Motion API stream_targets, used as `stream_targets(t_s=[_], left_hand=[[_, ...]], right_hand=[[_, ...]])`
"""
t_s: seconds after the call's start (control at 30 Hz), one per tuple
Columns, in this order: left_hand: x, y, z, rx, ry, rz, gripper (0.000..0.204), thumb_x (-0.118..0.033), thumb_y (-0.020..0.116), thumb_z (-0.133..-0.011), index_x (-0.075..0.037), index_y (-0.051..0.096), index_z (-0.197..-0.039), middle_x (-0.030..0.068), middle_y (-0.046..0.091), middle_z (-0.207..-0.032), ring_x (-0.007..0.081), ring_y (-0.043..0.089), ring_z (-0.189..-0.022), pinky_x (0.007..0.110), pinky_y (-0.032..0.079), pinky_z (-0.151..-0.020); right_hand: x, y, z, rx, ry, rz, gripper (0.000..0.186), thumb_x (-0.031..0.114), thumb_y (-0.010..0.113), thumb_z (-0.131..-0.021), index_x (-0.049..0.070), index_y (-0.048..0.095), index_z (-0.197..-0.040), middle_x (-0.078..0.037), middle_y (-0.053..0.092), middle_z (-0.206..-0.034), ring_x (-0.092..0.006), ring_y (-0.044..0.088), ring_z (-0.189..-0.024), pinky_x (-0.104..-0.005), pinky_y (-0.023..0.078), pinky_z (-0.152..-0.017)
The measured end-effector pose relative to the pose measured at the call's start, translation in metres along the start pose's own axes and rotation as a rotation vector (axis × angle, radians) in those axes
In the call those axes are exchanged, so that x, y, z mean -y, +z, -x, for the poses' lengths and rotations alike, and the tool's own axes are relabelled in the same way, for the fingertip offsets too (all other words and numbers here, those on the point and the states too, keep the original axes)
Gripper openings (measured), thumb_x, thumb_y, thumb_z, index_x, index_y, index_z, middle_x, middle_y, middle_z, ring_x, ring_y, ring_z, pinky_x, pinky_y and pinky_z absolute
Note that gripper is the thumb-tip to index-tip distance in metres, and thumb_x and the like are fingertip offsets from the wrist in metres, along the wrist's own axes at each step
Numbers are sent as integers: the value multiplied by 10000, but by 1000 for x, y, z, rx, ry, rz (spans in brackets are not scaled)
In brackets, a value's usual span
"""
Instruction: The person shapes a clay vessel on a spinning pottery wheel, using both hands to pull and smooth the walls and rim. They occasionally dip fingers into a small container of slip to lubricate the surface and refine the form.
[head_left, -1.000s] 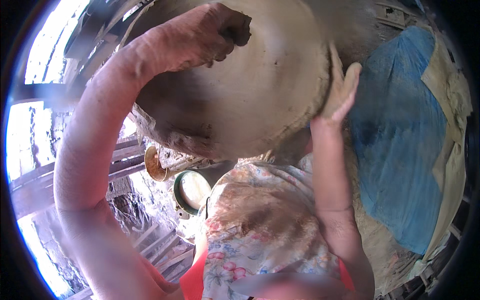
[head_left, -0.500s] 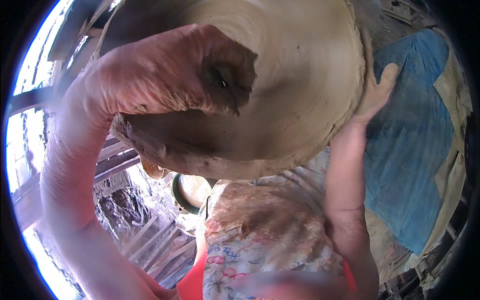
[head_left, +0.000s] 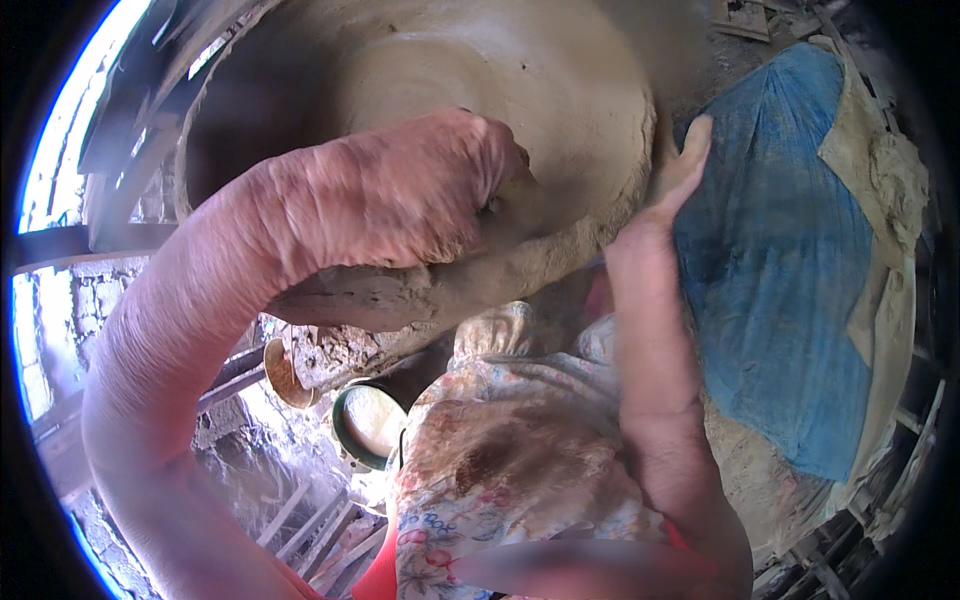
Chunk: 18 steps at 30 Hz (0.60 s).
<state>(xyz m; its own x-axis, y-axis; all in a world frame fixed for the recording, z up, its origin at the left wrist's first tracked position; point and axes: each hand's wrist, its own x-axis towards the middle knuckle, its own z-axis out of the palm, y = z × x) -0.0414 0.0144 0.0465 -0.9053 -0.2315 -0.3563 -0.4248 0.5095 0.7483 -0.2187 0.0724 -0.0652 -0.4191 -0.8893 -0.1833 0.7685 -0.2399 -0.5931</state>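
A wide, round wet-clay basin (head_left: 561,90) with a thick uneven rim takes up the top middle of the view. My left hand (head_left: 450,185) is curled inside it above the near rim, its clay-coated fingertips bent under and mostly hidden, so what they hold cannot be made out. My right hand (head_left: 677,173) rests against the outside of the right wall, thumb stretched out and fingers lying along the clay, partly blurred.
A draped blue sheet (head_left: 768,265) with a beige clay-stained sack (head_left: 895,200) lies to the right. A green-rimmed container (head_left: 369,420) and a yellowish bowl (head_left: 287,375) are at lower left, among wooden slats (head_left: 305,525). A floral apron (head_left: 500,450) covers my front.
My curled left hand has come down from the upper inside of the basin toward its near rim. The basin and my right hand shifted right in the picture, then back left.
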Motion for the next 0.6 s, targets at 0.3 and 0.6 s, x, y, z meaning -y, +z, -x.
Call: stream_targets(t_s=[0.3,0.6], left_hand=[[7,-10,-6,-40,39,-18,307,54,530,-715,9,602,-1009,136,579,-945,230,562,-893,311,439,-774],[9,-32,-12,-43,-123,153,288,27,565,-734,8,615,-1017,106,641,-957,148,596,-865,273,459,-817]], right_hand=[[-29,33,31,-112,5,-259,751,642,418,-782,103,356,-1302,-100,344,-1332,-275,342,-1198,-428,273,-1005],[-23,42,15,-117,91,-296,761,647,379,-794,86,343,-1307,-110,350,-1315,-283,346,-1186,-435,282,-998]])
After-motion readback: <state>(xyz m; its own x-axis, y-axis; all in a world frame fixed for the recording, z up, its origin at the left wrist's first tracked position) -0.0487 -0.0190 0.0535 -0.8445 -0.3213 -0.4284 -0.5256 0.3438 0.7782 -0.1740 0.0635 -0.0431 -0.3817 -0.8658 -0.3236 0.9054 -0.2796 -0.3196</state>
